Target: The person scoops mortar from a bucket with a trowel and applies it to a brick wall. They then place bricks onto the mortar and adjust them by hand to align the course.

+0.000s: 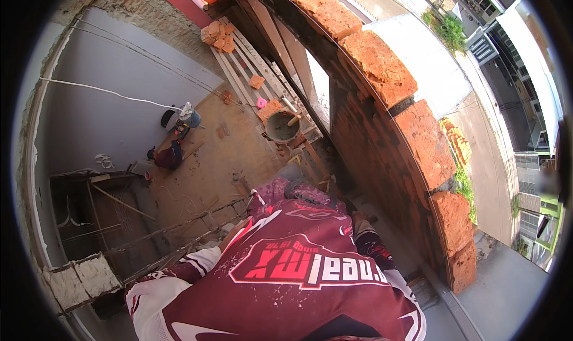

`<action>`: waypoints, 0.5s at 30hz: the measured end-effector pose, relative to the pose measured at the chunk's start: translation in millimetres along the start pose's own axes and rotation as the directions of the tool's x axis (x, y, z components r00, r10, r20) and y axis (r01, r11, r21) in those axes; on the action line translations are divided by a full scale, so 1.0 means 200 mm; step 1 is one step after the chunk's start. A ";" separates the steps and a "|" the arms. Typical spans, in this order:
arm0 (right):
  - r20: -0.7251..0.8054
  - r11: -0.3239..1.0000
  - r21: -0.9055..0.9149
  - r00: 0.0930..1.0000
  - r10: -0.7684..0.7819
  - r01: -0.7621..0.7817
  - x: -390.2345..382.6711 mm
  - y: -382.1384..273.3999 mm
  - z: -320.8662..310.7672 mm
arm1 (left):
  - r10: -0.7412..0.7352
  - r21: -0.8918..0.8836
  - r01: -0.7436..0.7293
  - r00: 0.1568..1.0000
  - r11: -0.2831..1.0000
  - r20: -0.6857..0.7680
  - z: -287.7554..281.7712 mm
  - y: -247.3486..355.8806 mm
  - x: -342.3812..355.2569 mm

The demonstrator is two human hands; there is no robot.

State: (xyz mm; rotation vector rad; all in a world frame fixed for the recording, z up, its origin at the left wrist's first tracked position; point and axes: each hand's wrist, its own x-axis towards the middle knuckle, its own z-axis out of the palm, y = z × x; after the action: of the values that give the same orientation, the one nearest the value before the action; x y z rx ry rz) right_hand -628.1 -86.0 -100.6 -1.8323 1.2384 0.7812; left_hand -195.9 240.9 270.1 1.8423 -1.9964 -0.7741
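A: Looking straight down from the head camera, what lies nearest the hands?

B: A brick wall rises just to the person's right and curves up the frame. Both hands are hidden beneath the maroon jersey. Only the left sleeve and the right sleeve show, so I cannot tell whether the hands are open or closed. The right sleeve is close beside the wall's face.

A: How many of each thing?

B: Six orange top bricks line the wall's upper edge. One round bucket of grey mortar stands on the floor below, near the wall. One pile of loose bricks lies farther off on planks. One other person crouches on that floor, apart from the bucket.
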 end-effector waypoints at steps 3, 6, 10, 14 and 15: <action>-0.079 0.922 0.385 0.994 0.073 -0.037 0.02 -0.14 -0.08 | 0.034 -0.018 -0.034 0.999 0.999 0.007 -0.07 0.01 0.04; -0.069 0.802 0.595 0.993 0.099 -0.039 -0.04 -0.33 -0.20 | 0.070 -0.038 -0.070 0.997 0.997 0.007 -0.20 0.03 0.12; -0.059 0.883 0.463 0.992 0.113 -0.073 -0.06 -0.52 -0.35 | 0.060 -0.016 -0.060 0.997 0.998 0.053 -0.45 -0.04 0.25; -0.015 0.936 0.352 1.000 0.024 -0.017 -0.01 -0.68 -0.48 | -0.335 -0.047 0.332 0.937 0.942 -0.093 -0.55 -0.42 0.37; 0.008 0.950 0.306 0.998 0.065 -0.064 -0.01 -0.71 -0.52 | -0.569 -0.149 0.556 0.820 0.818 -0.058 -0.52 -0.55 0.42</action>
State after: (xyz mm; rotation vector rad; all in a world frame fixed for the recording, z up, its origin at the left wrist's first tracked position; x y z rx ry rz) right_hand -487.9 -141.9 -8.8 -1.5476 1.3449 0.5837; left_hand -57.4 138.4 278.9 2.3698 -1.2934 -0.9095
